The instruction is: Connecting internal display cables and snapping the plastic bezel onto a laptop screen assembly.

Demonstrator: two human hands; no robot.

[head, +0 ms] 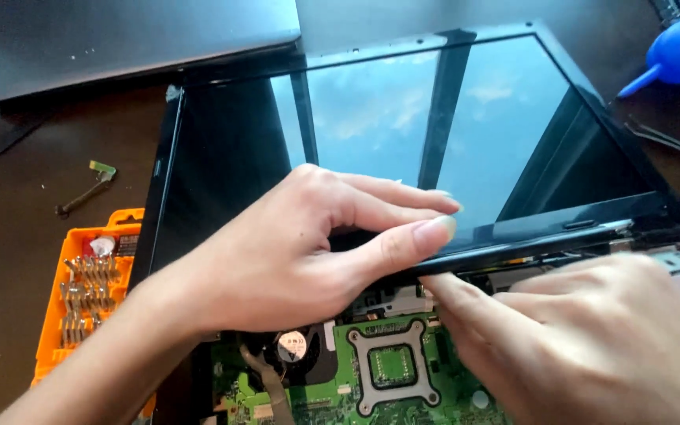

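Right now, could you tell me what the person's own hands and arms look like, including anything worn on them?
Both the left hand and right hand are bare: no gloves, rings or watch show. The left forearm is uncovered to the frame edge, with no sleeve in view. Fingernails are short and unpainted. The right arm is out of frame.

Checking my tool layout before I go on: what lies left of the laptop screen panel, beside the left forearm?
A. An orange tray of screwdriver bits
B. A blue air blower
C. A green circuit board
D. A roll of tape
A: the orange tray of screwdriver bits sits on the dark table left of the screen panel, next to the left hand.
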